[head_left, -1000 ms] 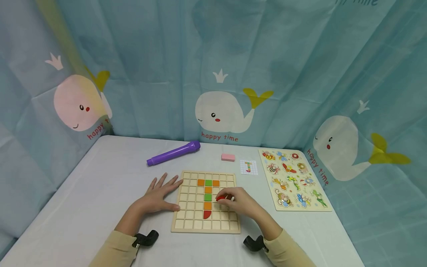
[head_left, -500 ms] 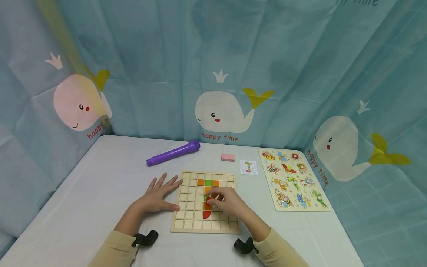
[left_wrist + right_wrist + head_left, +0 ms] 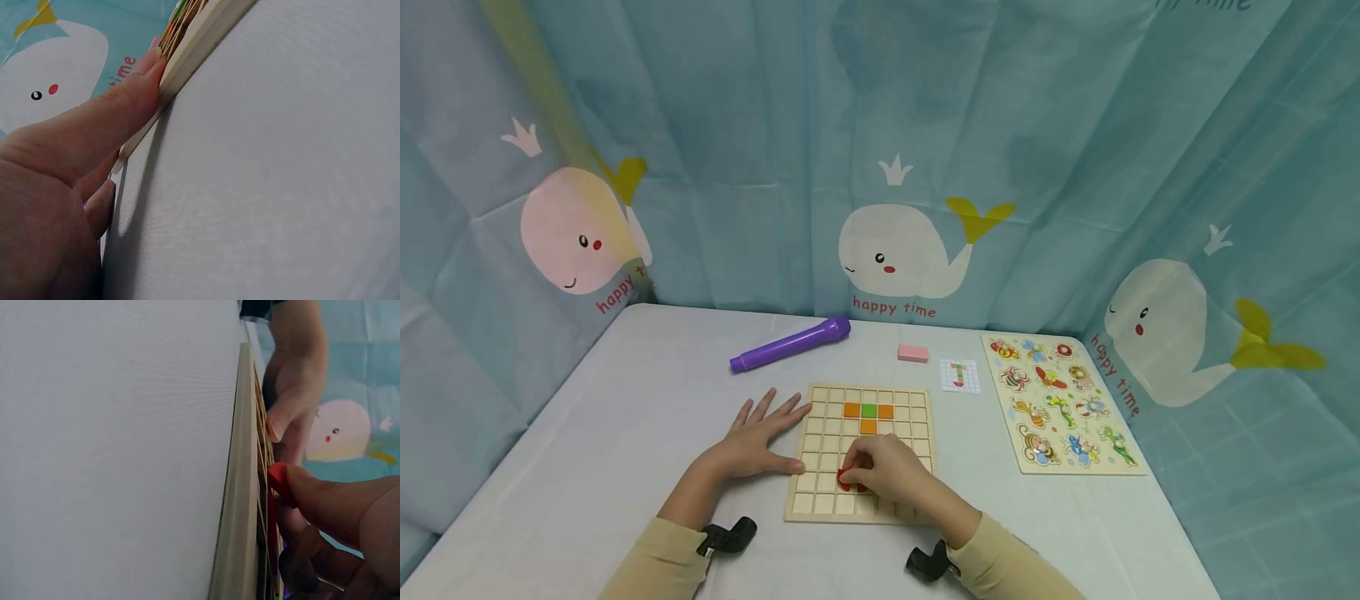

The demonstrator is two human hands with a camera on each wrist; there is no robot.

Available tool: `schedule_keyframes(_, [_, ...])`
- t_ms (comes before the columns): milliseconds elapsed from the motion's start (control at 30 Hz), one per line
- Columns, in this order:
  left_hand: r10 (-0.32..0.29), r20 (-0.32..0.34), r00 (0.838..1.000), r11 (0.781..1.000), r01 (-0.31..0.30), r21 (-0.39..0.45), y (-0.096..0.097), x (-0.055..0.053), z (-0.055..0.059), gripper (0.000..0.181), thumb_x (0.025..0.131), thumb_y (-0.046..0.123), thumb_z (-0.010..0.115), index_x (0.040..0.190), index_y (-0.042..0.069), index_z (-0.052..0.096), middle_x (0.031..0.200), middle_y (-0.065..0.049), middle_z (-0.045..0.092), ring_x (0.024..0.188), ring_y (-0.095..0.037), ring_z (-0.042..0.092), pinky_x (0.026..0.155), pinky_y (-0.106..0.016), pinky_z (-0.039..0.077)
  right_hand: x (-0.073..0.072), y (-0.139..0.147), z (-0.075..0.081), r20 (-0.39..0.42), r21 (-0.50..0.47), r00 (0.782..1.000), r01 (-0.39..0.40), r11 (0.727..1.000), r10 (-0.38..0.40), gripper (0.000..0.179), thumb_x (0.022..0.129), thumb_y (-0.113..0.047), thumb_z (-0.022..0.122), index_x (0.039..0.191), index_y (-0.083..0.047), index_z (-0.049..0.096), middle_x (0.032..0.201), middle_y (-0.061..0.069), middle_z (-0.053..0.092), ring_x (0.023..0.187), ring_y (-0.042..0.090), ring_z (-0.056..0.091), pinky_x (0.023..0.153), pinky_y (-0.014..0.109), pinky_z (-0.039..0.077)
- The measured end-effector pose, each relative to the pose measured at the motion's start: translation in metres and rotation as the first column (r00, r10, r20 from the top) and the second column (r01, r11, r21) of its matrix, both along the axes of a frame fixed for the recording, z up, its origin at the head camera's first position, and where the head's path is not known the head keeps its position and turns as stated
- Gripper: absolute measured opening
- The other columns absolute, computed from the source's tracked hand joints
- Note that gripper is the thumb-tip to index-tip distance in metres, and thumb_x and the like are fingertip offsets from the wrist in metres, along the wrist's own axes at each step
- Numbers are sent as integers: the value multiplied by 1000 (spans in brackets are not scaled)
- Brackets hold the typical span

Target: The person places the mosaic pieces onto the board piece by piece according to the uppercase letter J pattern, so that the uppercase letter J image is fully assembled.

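A wooden grid board [image 3: 823, 504] lies on the table. My right hand [image 3: 891, 471] pinches a red quarter-round piece [image 3: 842, 478] between thumb and fingers, over a cell in the second row from the near edge. The right wrist view shows this red piece [image 3: 281, 482] close at the grid, its edge raised. Just right of it, a second red piece [image 3: 862, 487] peeks out under my fingers. Orange and green squares [image 3: 868, 411] sit in cells farther up; my hand hides the lower ones. My left hand [image 3: 752, 446] rests with spread fingers against the board's left edge, thumb touching the rim.
Behind the board lie a purple microphone-shaped tube [image 3: 790, 345] and a pink block [image 3: 913, 354]. A small pattern card [image 3: 960, 377] is at the upper right, beside an insect puzzle board [image 3: 1011, 408]. A blue whale-print curtain [image 3: 737, 233] hangs behind the table.
My right hand has moved left and toward the near edge, carrying the red piece from the board's right part to the cell beside the other red piece. My left hand stays in place.
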State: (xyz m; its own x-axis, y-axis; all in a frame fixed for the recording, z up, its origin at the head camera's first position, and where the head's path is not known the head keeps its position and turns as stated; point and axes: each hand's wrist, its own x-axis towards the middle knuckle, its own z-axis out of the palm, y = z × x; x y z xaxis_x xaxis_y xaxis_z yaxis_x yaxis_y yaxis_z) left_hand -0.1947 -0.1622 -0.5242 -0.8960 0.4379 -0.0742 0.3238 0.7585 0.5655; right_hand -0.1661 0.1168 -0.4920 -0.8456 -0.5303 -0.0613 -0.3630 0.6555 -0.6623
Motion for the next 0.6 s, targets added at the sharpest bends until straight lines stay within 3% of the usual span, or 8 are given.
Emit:
schedule_keyframes(400, [-10,6,1000,1000,10,5,0,-2,0,104,74,67,77,159,27,32,169,-6,19,155,-44,-7,121,-65,-12,1,0,-1,-30,76,999,11,997,-9,10,89,-28,79,81,-26,73,78,-16,57,67,1,50,59,18,44])
schedule_keyframes(600, [-11,8,1000,1000,11,3,2,-1,3,104,74,66,78,159,25,33,169,-8,20,155,-45,-6,120,-66,-11,-1,5,-1,-26,65,999,26,998,-25,12,89,-29,79,81,-27,71,77,-16,58,68,2,51,60,19,45])
